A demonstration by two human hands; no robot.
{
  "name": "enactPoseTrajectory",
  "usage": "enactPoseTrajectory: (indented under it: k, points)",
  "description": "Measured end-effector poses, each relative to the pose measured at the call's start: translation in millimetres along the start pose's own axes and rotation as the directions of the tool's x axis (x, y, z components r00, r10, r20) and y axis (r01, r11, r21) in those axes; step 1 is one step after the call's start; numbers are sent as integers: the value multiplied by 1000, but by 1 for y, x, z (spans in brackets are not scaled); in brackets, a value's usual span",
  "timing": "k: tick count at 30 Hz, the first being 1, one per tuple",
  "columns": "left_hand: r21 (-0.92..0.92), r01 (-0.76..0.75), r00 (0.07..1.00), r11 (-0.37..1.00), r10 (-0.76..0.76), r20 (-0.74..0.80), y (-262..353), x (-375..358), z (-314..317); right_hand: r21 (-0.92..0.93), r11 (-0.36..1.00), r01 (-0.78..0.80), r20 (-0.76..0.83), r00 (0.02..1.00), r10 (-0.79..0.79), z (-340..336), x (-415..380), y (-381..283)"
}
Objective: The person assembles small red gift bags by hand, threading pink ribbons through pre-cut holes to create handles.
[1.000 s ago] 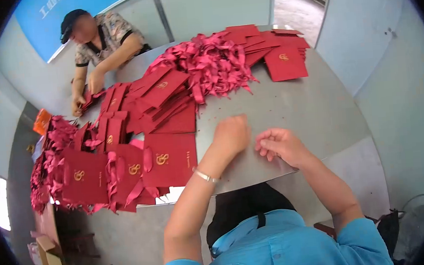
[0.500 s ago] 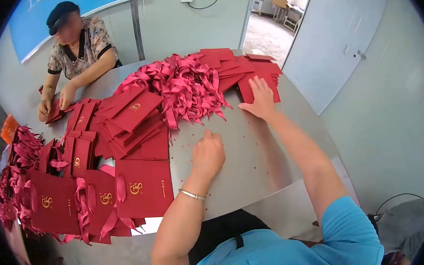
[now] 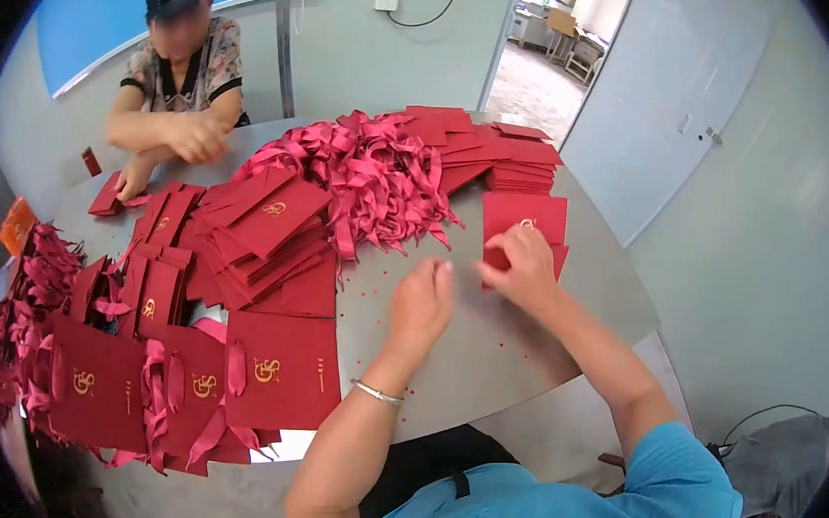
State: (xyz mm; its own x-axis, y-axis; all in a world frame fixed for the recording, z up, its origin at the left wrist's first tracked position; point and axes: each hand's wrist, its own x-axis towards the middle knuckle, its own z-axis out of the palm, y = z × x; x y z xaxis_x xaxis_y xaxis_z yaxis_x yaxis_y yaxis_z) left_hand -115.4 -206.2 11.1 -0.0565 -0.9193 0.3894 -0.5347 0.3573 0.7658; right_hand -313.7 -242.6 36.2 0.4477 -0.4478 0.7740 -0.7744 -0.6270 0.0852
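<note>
My right hand [image 3: 524, 268] grips a flat red paper bag [image 3: 542, 212] by its left side, thumb and fingers bent over it. A gold logo on the bag is partly behind the fingers. To the left of it, my left hand [image 3: 423, 302] hovers over the metal table with curled fingers; whether anything is in them is hidden. Beyond both hands lies a heap of pink ribbons [image 3: 384, 179]. Behind the gripped bag is a stack of flat red bags [image 3: 522, 175].
Red bags with ribbon handles [image 3: 282, 372] cover the left of the metal table [image 3: 462, 372], near more piled red bags [image 3: 270, 222]. Tiny red bits are scattered on the tabletop. Across it, a co-worker's hand [image 3: 198, 137] is raised and the other touches a red bag [image 3: 108, 197].
My right hand has drawn a red bag from the far stack toward me. My left hand has shifted slightly right. The co-worker has lifted one hand off the bag.
</note>
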Motion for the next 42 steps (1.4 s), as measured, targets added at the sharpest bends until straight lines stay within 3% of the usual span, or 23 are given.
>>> enactPoseTrajectory:
  k: [1,2,3,5,8,10,12,14,16,18,20,21,24,25,26,30,36,38,42]
  points:
    - [-317,123,992,940,-107,66,-1,4,0,13,1000,3,2,1000,-3,-9,1,-19]
    - [-591,246,969,769,-187,160,-2,6,-1,85,996,38,-4,999,-38,-17,2,-38]
    - [-584,254,967,771,-201,155,-1,6,-5,156,985,73,-14,997,-71,-22,2,-54]
    - [-914,360,933,186,-76,352,9,3,-17,213,972,96,-47,995,-88,-26,-1,-72]
    - [-927,340,937,160,25,349,11,0,-31,253,958,134,-73,990,-119,-30,-9,-82]
    - [-927,317,945,201,20,328,14,-2,-37,214,956,201,-61,979,-193,-30,-17,-83]
    - [-815,198,948,544,104,300,15,-2,-43,218,955,200,-45,980,-195,-28,-20,-79]
    - [-839,225,938,495,123,324,20,-2,-44,220,956,193,-25,981,-192,-30,-21,-77]
    - [-786,141,940,602,168,297,22,-2,-46,262,951,164,-23,986,-164,-36,-17,-77]
    - [-806,164,943,569,150,298,26,-4,-45,265,952,153,-25,988,-152,-49,-12,-72]
    - [-756,128,937,642,171,304,25,-6,-43,151,987,56,-205,979,-24,-60,-3,-68]
    - [-759,134,935,637,173,311,27,-7,-42,148,989,29,-221,975,4,-61,-3,-61]
    - [-785,149,930,602,185,318,36,-8,-44,26,1000,5,-101,995,-2,-65,2,-45]
    - [-728,108,923,677,203,326,35,-9,-47,36,999,-4,-67,998,6,-65,-3,-44]
    - [-665,63,918,744,219,332,34,-9,-48,35,999,-6,-68,998,8,-65,-6,-45]
    - [-711,56,935,701,213,283,38,-12,-39,21,1000,11,-59,998,-10,-67,-17,-47]
    - [-637,117,931,762,139,336,44,-16,-38,81,997,-12,-65,998,17,-71,-25,-40]
    - [-677,-3,967,736,175,187,45,-15,-39,80,995,-60,-57,996,64,-77,-23,-38]
    - [-557,-149,966,817,240,93,47,-12,-47,15,998,-53,-49,997,53,-85,-22,-37]
